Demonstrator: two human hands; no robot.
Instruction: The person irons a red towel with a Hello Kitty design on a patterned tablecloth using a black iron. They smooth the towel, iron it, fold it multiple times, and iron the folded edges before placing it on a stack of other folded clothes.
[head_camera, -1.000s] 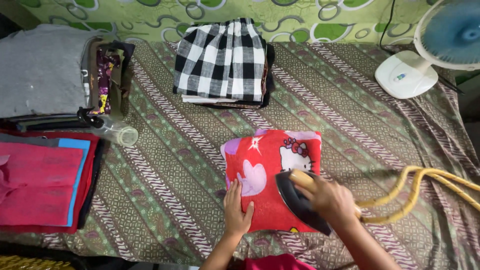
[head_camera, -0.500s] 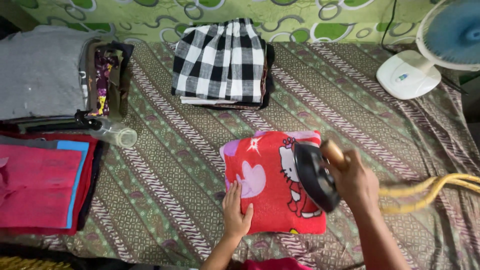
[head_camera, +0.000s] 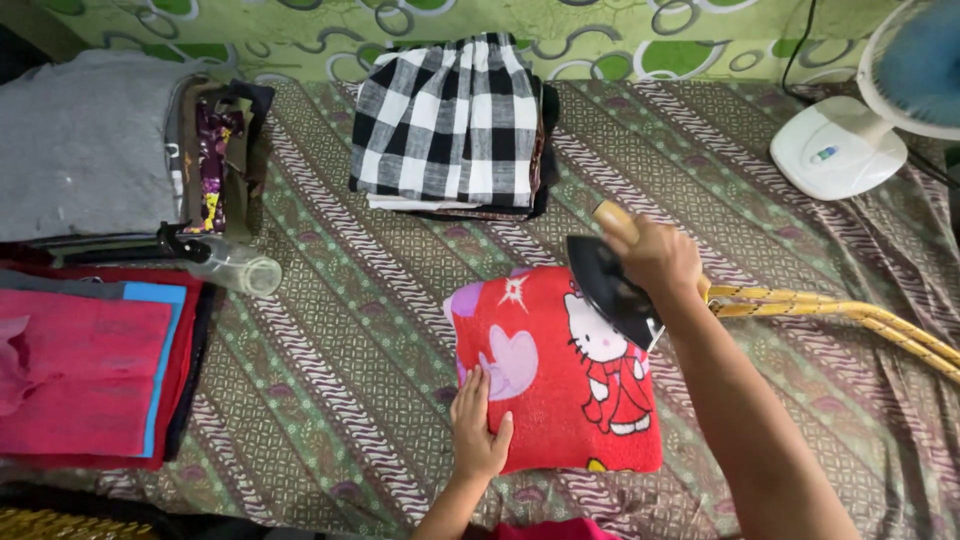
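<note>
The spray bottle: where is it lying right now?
In the head view, the clear spray bottle lies at left on the patterned cloth, between the grey folded pile and red pile.

A home is showing here: folded clothes are lying in stacks around a brown patterned cloth-covered bed (head_camera: 330, 330), with a white plastic electric fan (head_camera: 850, 140) standing at its far corner.

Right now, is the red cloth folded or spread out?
Folded: the red cloth lies as a small thick rectangle, left hand pressing one edge, iron at its top.
</note>
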